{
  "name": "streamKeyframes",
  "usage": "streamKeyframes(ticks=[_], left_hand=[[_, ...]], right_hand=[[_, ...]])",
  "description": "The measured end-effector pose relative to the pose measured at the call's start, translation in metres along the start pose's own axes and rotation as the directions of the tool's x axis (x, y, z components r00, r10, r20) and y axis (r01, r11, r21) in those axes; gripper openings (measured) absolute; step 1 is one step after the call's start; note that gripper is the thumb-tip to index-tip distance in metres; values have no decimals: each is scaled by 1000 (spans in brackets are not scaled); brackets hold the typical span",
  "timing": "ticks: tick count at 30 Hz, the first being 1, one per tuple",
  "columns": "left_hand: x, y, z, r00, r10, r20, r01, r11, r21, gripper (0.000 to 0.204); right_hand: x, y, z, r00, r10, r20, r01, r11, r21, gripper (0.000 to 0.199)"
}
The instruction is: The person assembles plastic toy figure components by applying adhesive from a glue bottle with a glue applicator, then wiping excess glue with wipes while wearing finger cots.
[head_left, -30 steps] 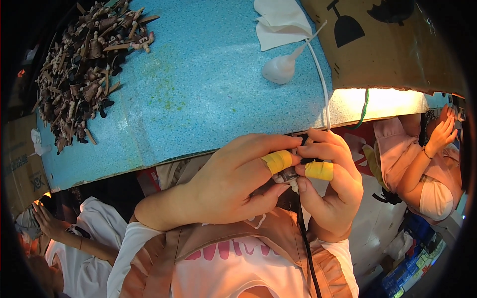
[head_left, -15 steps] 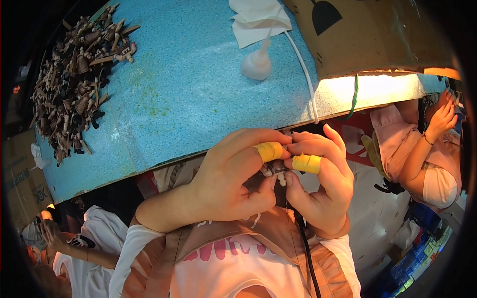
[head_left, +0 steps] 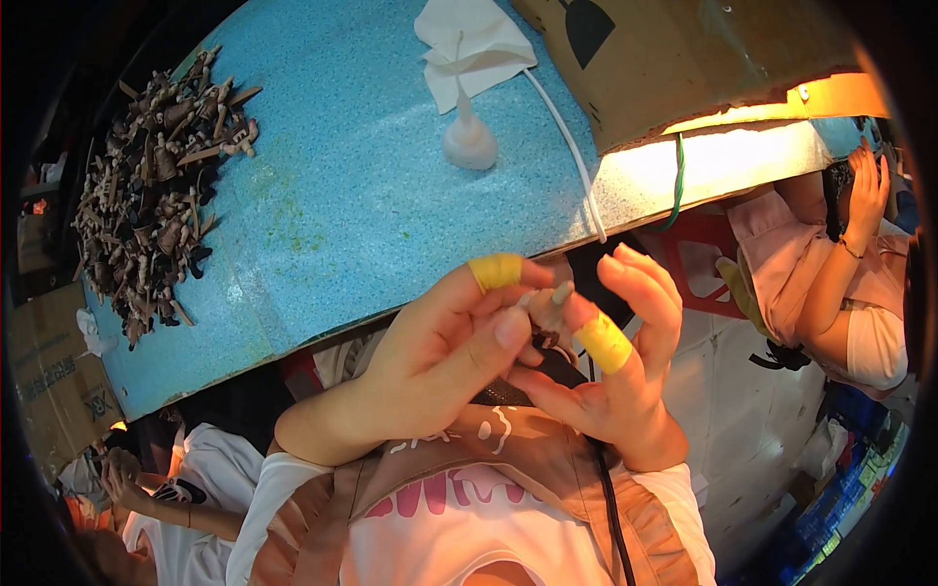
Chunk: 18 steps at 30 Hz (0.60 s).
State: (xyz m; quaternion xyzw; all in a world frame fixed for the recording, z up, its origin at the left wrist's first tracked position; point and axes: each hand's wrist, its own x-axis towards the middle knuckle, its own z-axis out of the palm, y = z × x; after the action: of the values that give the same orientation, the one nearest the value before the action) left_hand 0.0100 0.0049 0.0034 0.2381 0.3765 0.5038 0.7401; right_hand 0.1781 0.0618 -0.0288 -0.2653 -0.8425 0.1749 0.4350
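Note:
My left hand (head_left: pixel 425 366) and my right hand (head_left: pixel 620 391) meet in front of my chest, just off the near edge of the blue tabletop (head_left: pixel 342 166). Both are closed on a small cream and brown figurine (head_left: pixel 549 314), pinched between thumbs and fingers. Its shape is partly covered by the fingertips. Yellow tape wraps one finger on each hand. At the far left of the table lies a heap of similar small brown and cream figurines (head_left: pixel 161 195), with flat wooden sticks among them.
A white squeeze bottle (head_left: pixel 471 145) with a thin nozzle stands by folded white paper (head_left: pixel 493 54). A white cable (head_left: pixel 567 137) crosses toward the table edge. A cardboard box (head_left: pixel 703 68) overhangs a lit area, with a green cord (head_left: pixel 678 181) below. Co-workers' hands (head_left: pixel 864 200) show at right and left.
The figurine has been turned in my fingers and now shows more of its cream part. My right fingers have spread and shifted. The whole view has tilted slightly.

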Motion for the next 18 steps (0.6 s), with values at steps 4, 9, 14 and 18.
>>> streamKeyframes(ticks=[4, 9, 14, 18], left_hand=[[-5, 8, 4, 1000, -6, -2, 6, 979, 205, 52], [-2, 7, 0, 993, 1, 114, -12, 996, 92, 65], [-3, 3, -1, 996, 3, 88, -6, 999, 32, 70], [-3, 0, -6, 996, 20, 91, -28, 996, 80, 70]], right_hand=[[7, -4, -9, 993, 100, 59, -99, 995, -13, 59], [12, -4, -18, 961, 173, 215, -199, 974, 108, 58], [10, -4, -13, 969, 161, 190, -208, 943, 259, 59], [10, -4, -10, 964, 201, 174, -252, 899, 358, 60]])
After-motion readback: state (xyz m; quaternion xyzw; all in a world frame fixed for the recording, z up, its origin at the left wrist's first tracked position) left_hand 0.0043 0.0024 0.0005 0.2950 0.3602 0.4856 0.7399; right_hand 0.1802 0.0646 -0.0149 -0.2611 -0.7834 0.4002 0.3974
